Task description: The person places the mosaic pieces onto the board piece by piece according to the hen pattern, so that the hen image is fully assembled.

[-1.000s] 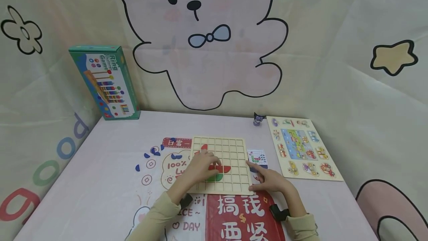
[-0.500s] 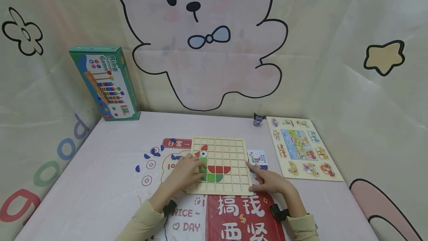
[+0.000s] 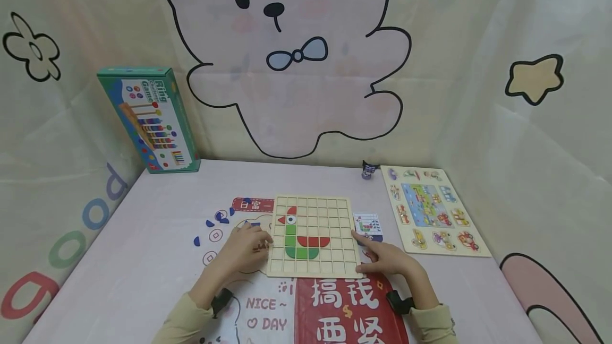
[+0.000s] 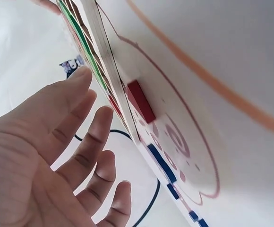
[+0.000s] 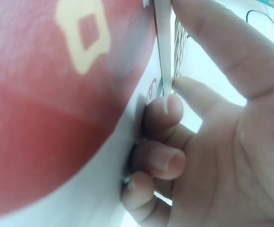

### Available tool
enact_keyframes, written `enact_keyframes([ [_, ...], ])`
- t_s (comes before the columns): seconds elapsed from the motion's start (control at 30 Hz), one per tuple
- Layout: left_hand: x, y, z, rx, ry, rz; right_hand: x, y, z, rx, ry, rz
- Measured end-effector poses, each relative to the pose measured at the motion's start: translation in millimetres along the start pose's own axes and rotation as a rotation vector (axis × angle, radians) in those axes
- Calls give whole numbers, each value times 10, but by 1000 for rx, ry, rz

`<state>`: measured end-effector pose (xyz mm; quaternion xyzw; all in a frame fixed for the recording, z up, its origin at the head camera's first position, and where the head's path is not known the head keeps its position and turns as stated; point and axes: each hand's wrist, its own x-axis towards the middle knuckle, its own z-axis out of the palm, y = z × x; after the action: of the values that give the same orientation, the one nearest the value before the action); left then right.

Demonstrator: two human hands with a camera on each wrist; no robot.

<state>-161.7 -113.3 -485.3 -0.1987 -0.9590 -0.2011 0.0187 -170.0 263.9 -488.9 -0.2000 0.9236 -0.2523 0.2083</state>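
A pale wooden grid board (image 3: 334,216) lies flat, with red and green pieces and an eye tile forming a bird-like figure (image 3: 301,253). Just off the board's left edge, my left hand (image 3: 244,248) holds nothing, its fingers loosely bent. In the left wrist view a red block (image 4: 141,101) rests on the printed surface beside the board. My right hand (image 3: 384,257) touches the board's right edge with index finger and thumb extended; its other fingers are curled in the right wrist view. A small pattern card (image 3: 367,224) lies by that edge.
Several dark blue pieces (image 3: 222,217) are scattered left of the board. A picture puzzle board (image 3: 392,222) lies at the right, with a small dark figurine (image 3: 368,170) near it. A green box (image 3: 148,121) stands at the back left.
My left hand has moved left, from over the grid to beside its left edge, uncovering the head and neck of the figure. My right hand stays at the right edge.
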Motion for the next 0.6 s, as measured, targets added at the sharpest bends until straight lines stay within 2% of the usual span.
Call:
enact_keyframes([
  [0.3,-124,-104,-81,17,-57,-69,-4,2,6,0,6,21],
  [0.6,-174,-155,-70,20,-65,-60,-13,-3,4,4,13,30],
])
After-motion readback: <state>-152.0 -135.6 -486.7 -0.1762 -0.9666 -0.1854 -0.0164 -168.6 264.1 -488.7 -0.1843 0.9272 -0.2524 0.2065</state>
